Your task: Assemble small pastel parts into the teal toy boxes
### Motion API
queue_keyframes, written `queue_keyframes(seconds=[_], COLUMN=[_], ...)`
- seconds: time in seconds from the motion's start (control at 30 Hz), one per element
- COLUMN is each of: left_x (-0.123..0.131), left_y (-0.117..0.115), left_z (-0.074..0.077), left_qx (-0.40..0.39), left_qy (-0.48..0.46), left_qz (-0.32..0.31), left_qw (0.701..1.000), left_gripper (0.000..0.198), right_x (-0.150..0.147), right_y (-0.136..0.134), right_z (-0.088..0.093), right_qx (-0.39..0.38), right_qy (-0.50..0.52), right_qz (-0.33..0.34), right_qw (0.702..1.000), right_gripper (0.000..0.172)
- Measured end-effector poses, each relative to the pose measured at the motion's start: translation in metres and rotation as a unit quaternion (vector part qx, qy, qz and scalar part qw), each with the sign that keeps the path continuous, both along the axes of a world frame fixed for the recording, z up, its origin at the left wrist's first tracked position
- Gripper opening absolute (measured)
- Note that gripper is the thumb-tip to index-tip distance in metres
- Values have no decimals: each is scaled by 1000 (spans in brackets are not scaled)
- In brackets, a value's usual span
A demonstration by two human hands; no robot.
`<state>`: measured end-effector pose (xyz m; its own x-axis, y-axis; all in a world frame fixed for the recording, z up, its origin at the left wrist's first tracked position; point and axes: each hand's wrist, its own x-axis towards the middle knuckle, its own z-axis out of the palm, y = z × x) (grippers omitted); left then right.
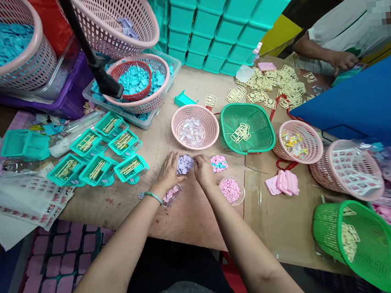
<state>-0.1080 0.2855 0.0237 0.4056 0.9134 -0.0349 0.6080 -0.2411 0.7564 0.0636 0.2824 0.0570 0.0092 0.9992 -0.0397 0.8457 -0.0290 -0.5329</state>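
Observation:
My left hand (169,173) rests at the left edge of a small container of purple pieces (184,164), fingers stretched out and thumb along its near side. At the right edge of those pieces is my right hand (203,169), its fingers pinched together; whatever they hold is hidden. Below my left hand lies a clear container of pink pieces (172,195). To the right of my right hand are a box of pink and blue pieces (219,163) and a round clear dish of small pink parts (230,190).
Teal open cases (97,169) holding cream sticks stand at left. Beyond my hands are a pink basket (194,111) and a green basket (229,145). Stacked teal boxes (214,25) rise behind. A co-worker's hand (344,60) shows at far right. A black pole (83,35) hangs upper left.

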Motion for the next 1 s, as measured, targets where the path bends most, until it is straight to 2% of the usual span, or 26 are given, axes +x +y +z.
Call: queue_keyframes(seconds=[0.1,0.23,0.4,0.5,0.63,0.73,0.83,0.9,0.93,1.0], left_x=[2,-2,-10,-6,-1,-14,-36,-44,-45,-40], left_y=[6,10,9,8,10,9,-2,-13,-17,-23], left_z=[-6,-6,-3,-5,-5,1,10,13,14,12], left_qx=[5,7,-2,-13,-37,-50,-52,-51,-49,-43], left_qy=[-17,-35,-62,-79,-90,-90,-90,-86,-80,-61], left_qz=[-5,-6,6,13,18,47,124,150,147,120], left_qw=[1000,999,998,997,995,994,987,984,985,990], left_gripper=[99,85,73,74,89,91,65,55,57,74], right_x=[15,18,22,26,23,28,35,33,29,18], right_y=[17,33,26,10,-8,-11,-8,-7,-7,-8], right_z=[1,-3,-1,2,0,-2,-4,-7,-9,-15], right_qx=[-29,-60,-71,-54,-49,-45,-32,-35,-39,-47], right_qy=[-56,-104,-122,-63,51,61,57,51,49,47], right_qz=[30,60,46,21,22,8,-10,-8,-4,2], right_qw=[998,991,989,996,997,997,998,998,998,998], right_gripper=[29,30,25,19,13,21,26,28,30,34])
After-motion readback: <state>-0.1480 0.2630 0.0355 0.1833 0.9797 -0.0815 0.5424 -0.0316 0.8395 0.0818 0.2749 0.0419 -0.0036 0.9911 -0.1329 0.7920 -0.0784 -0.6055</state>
